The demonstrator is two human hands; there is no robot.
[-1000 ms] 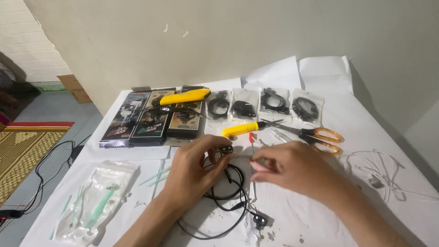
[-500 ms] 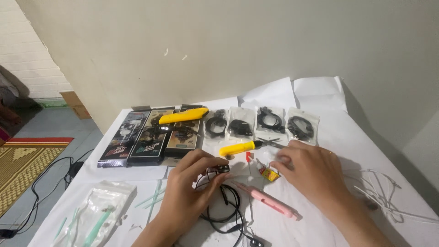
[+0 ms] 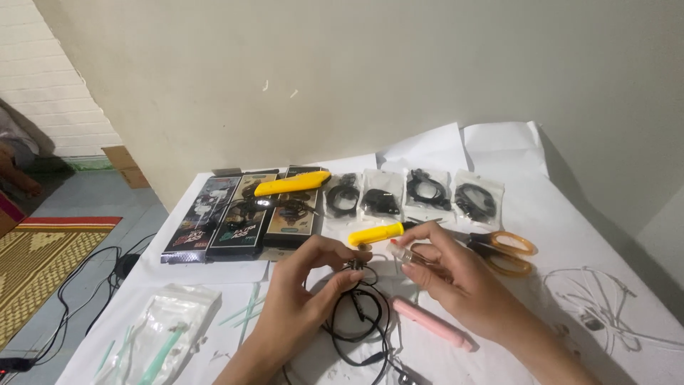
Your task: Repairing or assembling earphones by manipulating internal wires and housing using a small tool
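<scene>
Head view, looking down on a white-covered table [image 3: 570, 214]; left hand [image 3: 303, 292] pinches the small plug end of a black cable [image 3: 360, 321] between thumb and fingertips, the cable's coil lying at 6 o'clock of the hands; right hand [image 3: 456, 274] grips a small clear plastic piece [image 3: 407, 255] in its fingertips, just beside the plug; pink pen-like tool [image 3: 431, 324] at 5 o'clock; yellow-handled tool [image 3: 377, 233] at 12 o'clock; orange-handled scissors [image 3: 506, 251] at 2 o'clock; bagged black cables [image 3: 413, 192] and dark boxes [image 3: 235, 217] beyond.
</scene>
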